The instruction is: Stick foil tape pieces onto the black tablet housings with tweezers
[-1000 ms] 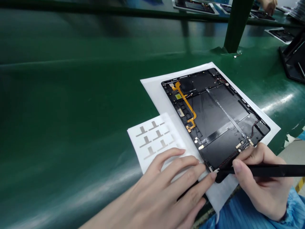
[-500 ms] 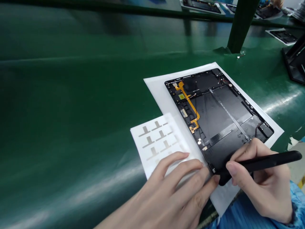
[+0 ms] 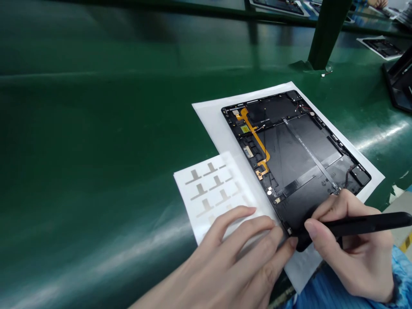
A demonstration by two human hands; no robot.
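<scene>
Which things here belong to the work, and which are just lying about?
In use: left hand, right hand, black pen-like tool, opened tablet, white sheet, T-shaped label sheet.
Lying about: farther tablet, black stand, green post.

I'm reading glossy green rubber tabletop (image 3: 96,128), matt white paper sheet (image 3: 214,124), matt black tablet housing (image 3: 289,159), smooth black plastic spudger (image 3: 363,225).

Black spudger (image 3: 363,225): tip hidden under the right hand (image 3: 350,244), far end cut off by the right edge
Sticker sheet (image 3: 206,184): lower part hidden under the left hand (image 3: 238,249), whose forearm the bottom edge cuts off
Tablet housing (image 3: 299,171): near corner hidden by both hands; small parts too small to read
Top edge: co-worker's hand (image 3: 377,3) and far tablet (image 3: 280,4) cut off, blurred
</scene>
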